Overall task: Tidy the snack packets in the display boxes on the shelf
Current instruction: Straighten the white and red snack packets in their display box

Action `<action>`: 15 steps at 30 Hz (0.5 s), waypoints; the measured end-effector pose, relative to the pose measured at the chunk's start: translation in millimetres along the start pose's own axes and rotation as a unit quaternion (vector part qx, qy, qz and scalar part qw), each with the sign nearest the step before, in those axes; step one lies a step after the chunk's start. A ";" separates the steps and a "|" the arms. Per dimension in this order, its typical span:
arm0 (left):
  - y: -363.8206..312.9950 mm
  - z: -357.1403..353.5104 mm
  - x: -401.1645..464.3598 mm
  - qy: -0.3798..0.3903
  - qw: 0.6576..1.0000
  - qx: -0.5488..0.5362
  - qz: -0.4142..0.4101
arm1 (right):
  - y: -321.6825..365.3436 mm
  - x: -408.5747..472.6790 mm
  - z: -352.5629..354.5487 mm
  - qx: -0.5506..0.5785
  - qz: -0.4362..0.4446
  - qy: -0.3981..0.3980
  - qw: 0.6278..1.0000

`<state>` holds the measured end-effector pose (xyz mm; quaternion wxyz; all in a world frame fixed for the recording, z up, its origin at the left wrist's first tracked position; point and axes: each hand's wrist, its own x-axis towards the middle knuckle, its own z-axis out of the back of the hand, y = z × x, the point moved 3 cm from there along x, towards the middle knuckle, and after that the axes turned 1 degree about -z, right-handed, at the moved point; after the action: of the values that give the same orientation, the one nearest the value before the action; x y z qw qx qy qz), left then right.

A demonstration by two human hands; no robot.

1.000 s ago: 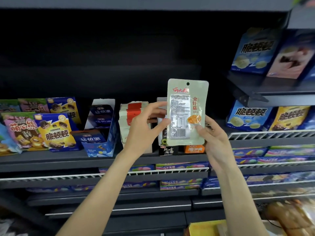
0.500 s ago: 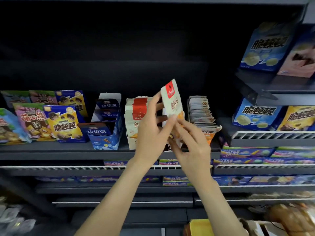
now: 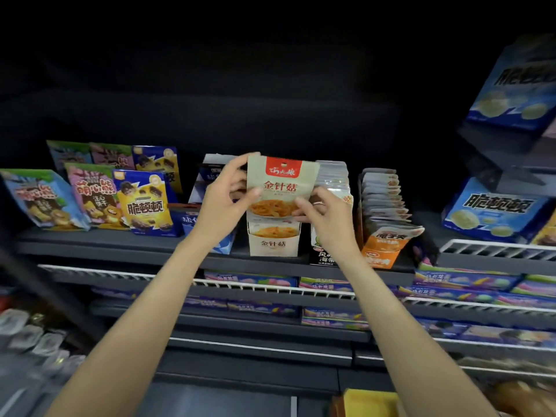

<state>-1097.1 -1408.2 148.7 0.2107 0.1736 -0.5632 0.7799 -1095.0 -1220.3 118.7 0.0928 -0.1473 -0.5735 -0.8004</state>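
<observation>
A beige packet (image 3: 281, 188) with a red label at its top is held upright, front facing the camera, directly above a beige display box (image 3: 274, 240) on the dark shelf (image 3: 120, 245). The packet's left edge is pinched by the left hand (image 3: 224, 200), whose thumb lies across the front while the fingers (image 3: 240, 164) curl round the top corner. Its lower right corner is gripped by the right hand (image 3: 326, 218), thumb on the front and fingers behind. The packet's lower edge sits at the mouth of the box, where another packet of the same kind is seen standing inside.

Just right of the box, a row of grey packets (image 3: 334, 179) is stacked behind the right hand, above a black box (image 3: 323, 255). Further right, an orange box (image 3: 380, 251) is filled with fanned packets leaning forward. To the left, a blue box (image 3: 207, 182) stands partly hidden by the left hand, and colourful snack bags (image 3: 144, 203) are propped along the shelf beyond it.
</observation>
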 end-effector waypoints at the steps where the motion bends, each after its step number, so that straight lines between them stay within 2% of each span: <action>1: 5.3 1.4 0.6 0.002 1.000 0.022 -0.003 | -4.8 1.0 -3.9 -0.024 0.009 -0.004 1.000; 5: 25.9 3.6 -3.2 0.007 0.994 0.109 -0.001 | -25.9 1.2 -15.3 -0.104 0.004 0.005 0.995; 8: 29.7 7.2 -0.5 -0.015 0.983 0.180 -0.042 | -37.6 3.5 -21.7 -0.194 -0.009 0.033 0.980; 11: 32.2 7.3 6.9 -0.003 0.949 0.287 -0.128 | -38.9 7.1 -26.1 -0.331 -0.006 0.032 0.943; 15: 38.3 6.6 18.1 0.009 0.913 0.374 -0.160 | -34.3 5.7 -36.5 -0.382 -0.026 0.022 0.924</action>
<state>-1132.3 -1422.8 129.1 0.2575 0.3207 -0.1928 0.8909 -1116.0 -1243.5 79.2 0.0210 -0.1390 -0.2258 -0.9640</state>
